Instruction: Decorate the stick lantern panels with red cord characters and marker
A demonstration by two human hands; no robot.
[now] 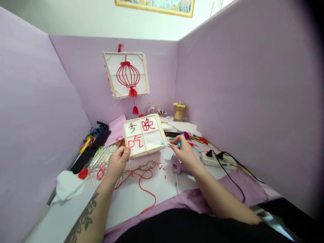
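Note:
My left hand (118, 162) grips the lower left corner of a square cream-framed panel (144, 151), tilted up above the table. Its four cells are backed in white. Green and red yarn characters fill three of them; the lower right cell (153, 137) shows a faint curved line and a small light-blue bit. Close to the panel's right edge, my right hand (182, 150) pinches a small tool with a bright blue part (179, 143) and a thin tip; its exact kind is unclear. A purple glue gun (177, 164) lies below that hand, partly hidden by it.
Red yarn (141, 179) trails over the white table. At right is a power strip (215, 159) with black plugs and cords. A framed red lantern piece (128, 75) hangs on the back partition. Craft supplies, a white cloth (67, 185) and a lidded jar (179, 110) stand around.

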